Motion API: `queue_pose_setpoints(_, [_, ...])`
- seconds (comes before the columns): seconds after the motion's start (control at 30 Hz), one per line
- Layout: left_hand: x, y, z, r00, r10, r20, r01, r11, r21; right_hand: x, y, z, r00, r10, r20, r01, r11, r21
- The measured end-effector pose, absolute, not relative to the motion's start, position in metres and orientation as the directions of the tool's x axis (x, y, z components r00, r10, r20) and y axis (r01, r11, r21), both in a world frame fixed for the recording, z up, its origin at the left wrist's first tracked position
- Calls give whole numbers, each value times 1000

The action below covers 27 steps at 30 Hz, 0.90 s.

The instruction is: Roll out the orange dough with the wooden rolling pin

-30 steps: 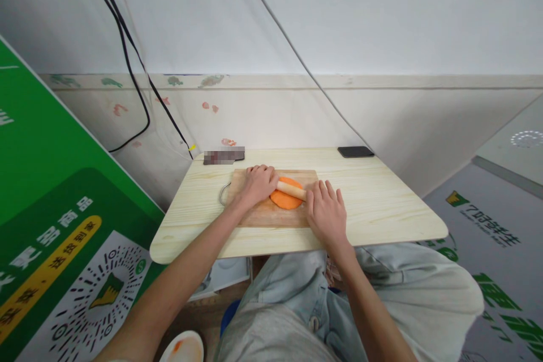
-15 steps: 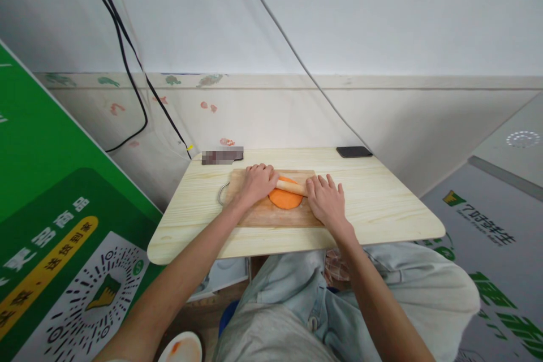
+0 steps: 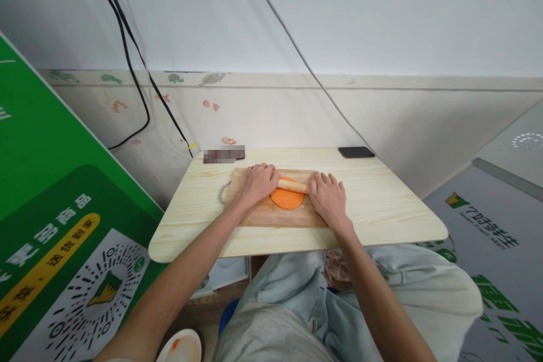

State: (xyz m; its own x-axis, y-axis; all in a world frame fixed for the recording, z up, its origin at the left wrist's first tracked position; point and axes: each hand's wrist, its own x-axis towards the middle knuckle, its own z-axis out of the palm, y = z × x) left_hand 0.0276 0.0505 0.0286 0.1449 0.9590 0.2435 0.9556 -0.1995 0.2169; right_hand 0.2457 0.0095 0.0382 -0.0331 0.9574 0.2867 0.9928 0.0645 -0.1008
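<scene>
A wooden rolling pin [image 3: 292, 185] lies across a flat round of orange dough [image 3: 287, 199]. My left hand [image 3: 261, 182] is closed over the pin's left end, and my right hand [image 3: 328, 197] curls over its right end. Both ends of the pin are hidden under my hands. Beneath the dough is a wooden cutting board [image 3: 271, 218] with a metal loop handle [image 3: 222, 193] at its left edge. The dough spreads out mostly on the near side of the pin.
The board rests on a pale wooden table [image 3: 386, 209] against the wall. A black phone [image 3: 356, 152] lies at the back right, and a partly blurred dark object [image 3: 224, 154] at the back left. Below the table's left side is a white stained plate [image 3: 182, 346]. A green printed panel [image 3: 85, 192] stands left.
My right hand's fingers have drawn in a little around the end of the rolling pin. The pin stays on the dough in nearly the same place; the view has shifted slightly.
</scene>
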Motion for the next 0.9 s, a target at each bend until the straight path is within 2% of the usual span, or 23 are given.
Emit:
queue_pose_setpoints(0.17, [27, 51, 28, 140, 959, 247, 954, -198, 226, 241, -10, 37, -20, 960, 278, 990, 58, -130])
queue_pose_setpoints(0.43, [26, 50, 27, 140, 958, 252, 949, -203, 243, 237, -28, 24, 25, 940, 341, 974, 53, -220])
queue_pose_setpoints(0.9, [23, 53, 23, 111, 950, 292, 926, -205, 318, 221, -70, -10, 28, 847, 530, 973, 98, -208])
